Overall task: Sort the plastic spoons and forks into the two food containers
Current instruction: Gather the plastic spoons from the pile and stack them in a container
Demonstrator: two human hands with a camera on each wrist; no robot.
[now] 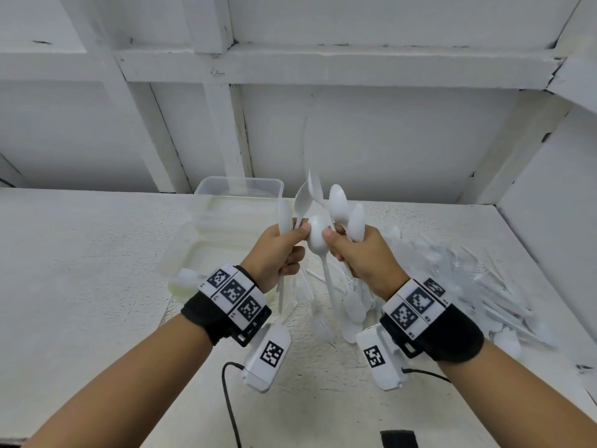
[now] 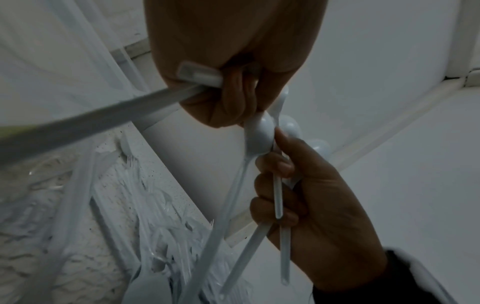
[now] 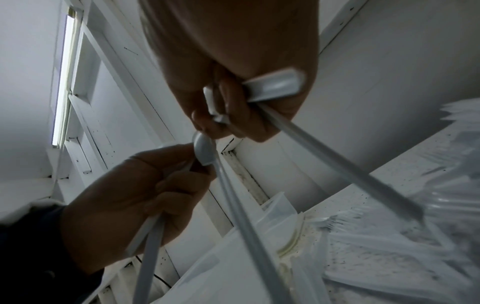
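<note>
Fingers (image 1: 300,236) pinching spoon (image 1: 318,234), upright, bowl up

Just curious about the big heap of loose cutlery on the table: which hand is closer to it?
Right. The right hand, gripping spoons, is raised just left of the heap of loose cutlery. The left hand, also gripping spoons, is further left, near the food containers.

my left hand (image 1: 280,250) and right hand (image 1: 361,253) hide the middles of the spoon handles i grip. the heap of cutlery (image 1: 478,286) on the right is smeared with blur, so i can't tell spoons from forks there. my wrists cover part of the nearer container (image 1: 181,250).
</note>
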